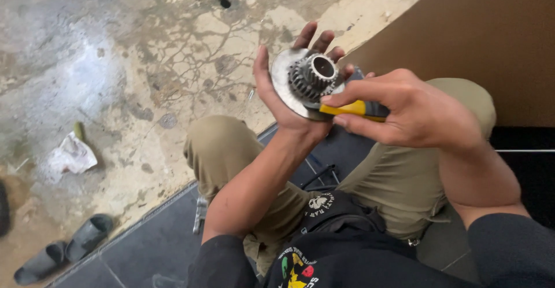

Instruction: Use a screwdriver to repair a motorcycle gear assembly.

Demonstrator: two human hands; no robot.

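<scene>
Left hand (283, 100) cups a round metal disc with a toothed gear hub (309, 80), held up over the knees, fingers spread behind the plate. Right hand (404, 111) is closed around a yellow-handled tool (352, 109), tip pressed at the gear's base; tip itself is hidden, probably a brush or scraper. Step in hand looks like cleaning or prying at the hub. Next move needs a steady plate and a controlled stroke along the teeth.

On the stained concrete floor (144, 62) lie a crumpled white rag (70, 156) and two grey sandals (63, 248). A brown board (480, 28) stands at the right.
</scene>
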